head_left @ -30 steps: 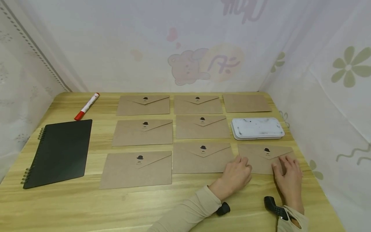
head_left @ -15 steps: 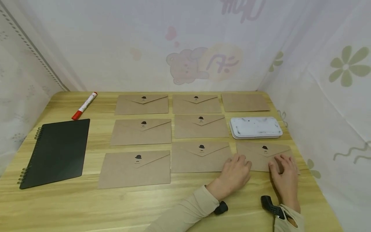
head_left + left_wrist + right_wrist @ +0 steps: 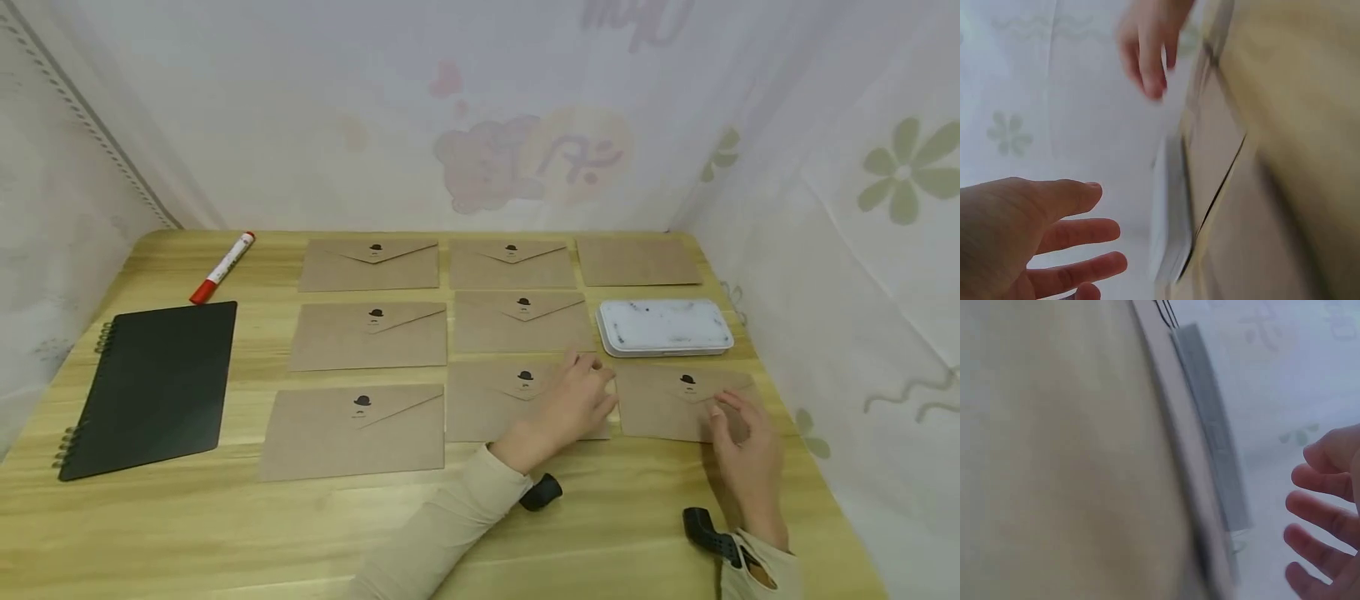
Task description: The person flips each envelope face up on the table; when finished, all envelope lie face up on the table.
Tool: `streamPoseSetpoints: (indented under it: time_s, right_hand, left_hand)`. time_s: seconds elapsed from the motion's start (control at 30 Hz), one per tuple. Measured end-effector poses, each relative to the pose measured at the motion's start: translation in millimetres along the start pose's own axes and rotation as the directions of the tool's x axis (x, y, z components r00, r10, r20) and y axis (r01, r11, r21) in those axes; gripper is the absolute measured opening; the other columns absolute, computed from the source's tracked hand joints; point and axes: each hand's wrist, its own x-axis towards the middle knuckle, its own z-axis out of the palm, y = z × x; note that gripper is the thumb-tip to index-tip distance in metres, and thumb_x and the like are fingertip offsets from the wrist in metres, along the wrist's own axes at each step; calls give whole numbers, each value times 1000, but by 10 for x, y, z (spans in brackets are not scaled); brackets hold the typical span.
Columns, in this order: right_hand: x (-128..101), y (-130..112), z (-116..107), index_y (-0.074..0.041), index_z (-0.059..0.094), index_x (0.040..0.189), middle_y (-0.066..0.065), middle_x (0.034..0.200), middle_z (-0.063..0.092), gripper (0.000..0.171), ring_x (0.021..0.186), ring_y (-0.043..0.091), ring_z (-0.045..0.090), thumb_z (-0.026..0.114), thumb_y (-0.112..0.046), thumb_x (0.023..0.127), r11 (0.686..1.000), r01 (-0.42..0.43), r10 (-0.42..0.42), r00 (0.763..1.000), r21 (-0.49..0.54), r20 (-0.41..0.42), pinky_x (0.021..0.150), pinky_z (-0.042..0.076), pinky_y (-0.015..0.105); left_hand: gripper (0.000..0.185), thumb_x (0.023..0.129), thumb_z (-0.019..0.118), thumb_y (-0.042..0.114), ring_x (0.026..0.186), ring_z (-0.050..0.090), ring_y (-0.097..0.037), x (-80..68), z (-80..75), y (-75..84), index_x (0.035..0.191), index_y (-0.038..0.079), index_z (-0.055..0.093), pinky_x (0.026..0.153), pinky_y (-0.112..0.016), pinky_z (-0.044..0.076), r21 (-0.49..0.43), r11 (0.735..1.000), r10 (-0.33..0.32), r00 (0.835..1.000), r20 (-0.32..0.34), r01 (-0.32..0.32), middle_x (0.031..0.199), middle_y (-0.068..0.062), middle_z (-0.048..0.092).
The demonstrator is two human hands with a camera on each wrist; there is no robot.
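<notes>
My left hand point(image 3: 573, 398) hovers over the right part of the front middle kraft envelope point(image 3: 487, 421), its fingers loosely bent around nothing. In the left wrist view, that hand's fingers point(image 3: 1079, 231) are spread apart and hold nothing. To the right, my right hand point(image 3: 752, 454) is at the right part of the front right envelope point(image 3: 652, 412), whose flap carries a black hat print. The right wrist view shows its fingers point(image 3: 1319, 503) relaxed, with nothing between them. Contact with the paper cannot be told. Part of each envelope is hidden by a hand.
More envelopes lie in rows, including a plain one point(image 3: 637, 261) at the back right. A white case point(image 3: 666, 327) sits behind the front right envelope. At left are a black spiral notebook point(image 3: 153, 387) and a red-capped marker point(image 3: 222, 268). Fabric walls point(image 3: 337, 125) surround the table.
My left hand has left the gap between the two front envelopes, moving up and left over the middle one. My right hand has shifted slightly and its fingers look less spread.
</notes>
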Motion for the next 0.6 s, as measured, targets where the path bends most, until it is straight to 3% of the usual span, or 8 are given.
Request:
streamPoseSetpoints:
  time_s: [0.17,0.27,0.33,0.47,0.53,0.6]
  right_hand:
    - [261,-57,-154,5,64,107,21,112,61,22,110,-7,44,61,-5,88,999,48,-48,999,-4,23,89,30,9]
    - [468,-79,-176,6,64,108,21,108,61,22,102,-16,39,61,-7,89,994,108,-106,992,-16,70,85,30,5]
    - [630,-78,-142,6,64,107,21,105,62,22,101,-7,47,61,-6,89,985,170,-166,980,-23,108,84,29,4]
    - [976,-82,-51,7,63,107,23,103,62,22,96,27,56,60,-5,89,966,259,-249,945,-21,210,84,29,7]
    - [1138,-79,-26,7,62,108,25,102,61,22,93,39,55,59,-5,89,960,277,-262,932,-27,250,87,35,19]
    - [1290,-63,-10,8,61,109,28,103,59,24,96,43,53,57,-7,91,965,259,-239,925,-29,295,89,41,35]
  left_hand:
    - [28,92,59,29,100,53,-21,141,-304,-287,110,10,67,83,-29,43,24,999,-33,998,-48,34,110,-4,63]
    - [29,91,60,28,100,55,-22,300,-415,-422,113,9,66,84,-31,44,20,999,-49,998,-38,50,111,-6,63]
    - [32,91,60,29,101,54,-23,443,-448,-516,117,10,64,82,-34,46,0,996,-84,996,3,84,113,-6,62]
    - [32,92,58,27,104,53,-23,748,-461,-709,120,10,63,84,-36,45,-30,991,-124,988,96,128,116,-6,60]
    - [33,92,58,27,104,53,-21,901,-440,-782,121,10,62,86,-35,44,-22,992,-119,983,139,123,117,-5,60]
    - [35,92,58,29,105,54,-19,1043,-405,-829,122,11,60,87,-32,43,2,994,-107,978,176,109,118,-4,59]
